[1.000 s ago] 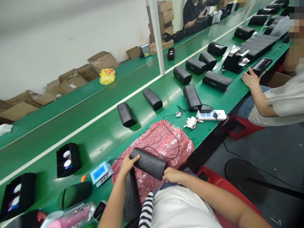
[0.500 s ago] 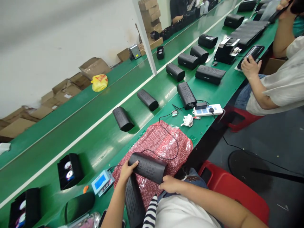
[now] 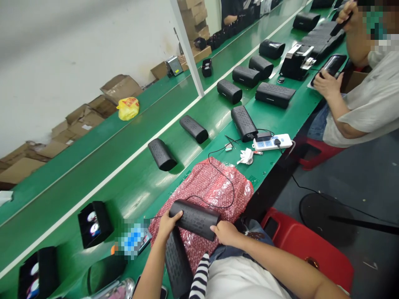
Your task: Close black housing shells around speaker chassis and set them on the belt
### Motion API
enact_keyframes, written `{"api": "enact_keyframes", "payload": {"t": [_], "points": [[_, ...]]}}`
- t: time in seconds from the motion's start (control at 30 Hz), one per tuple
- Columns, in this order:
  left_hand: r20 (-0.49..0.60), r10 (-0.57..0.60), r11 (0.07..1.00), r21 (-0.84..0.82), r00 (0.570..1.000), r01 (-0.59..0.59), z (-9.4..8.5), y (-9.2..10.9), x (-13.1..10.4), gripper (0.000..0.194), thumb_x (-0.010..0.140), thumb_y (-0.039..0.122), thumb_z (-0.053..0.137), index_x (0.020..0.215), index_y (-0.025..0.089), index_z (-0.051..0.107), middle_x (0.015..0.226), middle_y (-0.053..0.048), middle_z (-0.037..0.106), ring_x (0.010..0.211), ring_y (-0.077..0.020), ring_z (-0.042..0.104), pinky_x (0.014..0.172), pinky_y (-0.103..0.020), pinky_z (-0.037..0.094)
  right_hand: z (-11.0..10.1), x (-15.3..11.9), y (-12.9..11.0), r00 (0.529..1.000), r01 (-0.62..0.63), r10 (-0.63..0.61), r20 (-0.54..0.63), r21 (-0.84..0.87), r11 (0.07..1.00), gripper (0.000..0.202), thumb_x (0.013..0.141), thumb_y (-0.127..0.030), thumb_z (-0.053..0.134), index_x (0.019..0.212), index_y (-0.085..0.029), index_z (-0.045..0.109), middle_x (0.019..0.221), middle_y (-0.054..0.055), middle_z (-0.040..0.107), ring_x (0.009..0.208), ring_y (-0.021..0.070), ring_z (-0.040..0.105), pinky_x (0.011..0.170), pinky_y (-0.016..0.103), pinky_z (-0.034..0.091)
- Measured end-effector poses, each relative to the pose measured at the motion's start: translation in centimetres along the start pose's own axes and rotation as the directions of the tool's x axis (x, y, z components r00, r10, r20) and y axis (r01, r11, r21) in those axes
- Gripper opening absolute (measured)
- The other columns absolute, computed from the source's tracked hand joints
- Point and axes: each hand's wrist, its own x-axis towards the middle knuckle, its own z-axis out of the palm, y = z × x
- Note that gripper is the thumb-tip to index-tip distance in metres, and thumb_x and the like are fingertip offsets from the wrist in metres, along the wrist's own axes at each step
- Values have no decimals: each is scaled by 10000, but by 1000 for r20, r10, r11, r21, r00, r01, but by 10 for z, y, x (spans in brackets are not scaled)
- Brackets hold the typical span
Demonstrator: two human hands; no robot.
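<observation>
A black speaker housing (image 3: pixel 196 219) with oval dimples lies across the pink bubble wrap (image 3: pixel 215 182). My left hand (image 3: pixel 168 223) grips its left end, thumb on top. At the right end, my right hand (image 3: pixel 227 232) is closed on the edge, with its fingers partly hidden. A thin black cable loops over the wrap behind the housing. Under my left wrist, a second dimpled housing (image 3: pixel 177 261) leans at the wrap's edge. To the left sits a small device (image 3: pixel 134 241), its front blurred out.
Several black housings, including one on the belt (image 3: pixel 162 154), stretch toward the back right. A white power strip (image 3: pixel 272 142) and crumpled tissue (image 3: pixel 246 156) lie on the bench. Open housings (image 3: pixel 95 224) with round white parts stand left. A co-worker's hand (image 3: pixel 328 83) is at right.
My right hand has shifted slightly up along the housing's right end. The open housings at left have moved a little to the right. The co-worker's raised arm has moved left.
</observation>
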Motion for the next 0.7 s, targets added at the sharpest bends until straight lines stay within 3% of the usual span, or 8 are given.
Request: {"api": "enact_keyframes", "payload": {"t": [0.13,0.27,0.37,0.5,0.6,0.7], "points": [[-14,-2,1000,-11,1000,2,-1,3,1,584,527,507,744,946,110,660,832,-98,709,856,-281,664,748,-368,530,1,4,1,991,-22,9,130,97,995,551,930,-387,318,669,-93,703,671,132,709,610,172,668,670,236,473],[-26,5,999,-33,1000,-6,0,2,2,579,520,482,758,950,106,664,829,-98,710,847,-281,664,763,-379,527,10,10,6,994,-37,21,103,156,987,522,923,-387,348,633,-111,683,644,108,704,538,142,642,620,213,467],[-21,16,999,-50,1000,-17,1,-2,4,572,527,474,759,955,108,659,843,-97,709,855,-280,663,773,-381,527,16,14,8,989,-54,26,144,197,979,532,923,-390,346,582,-120,652,617,98,694,500,133,624,605,212,467],[-66,5,999,-51,998,-9,5,-8,7,542,569,443,748,981,109,638,893,-108,702,882,-281,657,792,-389,524,8,16,10,990,-94,73,122,181,979,519,894,-455,384,583,-137,651,639,100,697,568,162,651,634,244,472],[-112,-15,999,-50,994,9,10,-9,9,561,602,370,744,1075,106,593,1010,-133,681,946,-277,643,846,-389,509,-11,19,15,991,-136,137,-3,87,987,469,678,-587,635,807,-140,692,857,136,716,818,262,675,710,309,480],[-198,5,1000,11,980,-3,16,-8,8,700,621,307,742,1234,98,478,1241,-186,571,1126,-293,561,972,-411,432,-27,28,16,993,-44,45,-107,6,999,919,416,-567,800,1178,-111,565,1196,203,594,1111,357,552,865,392,444]]}}
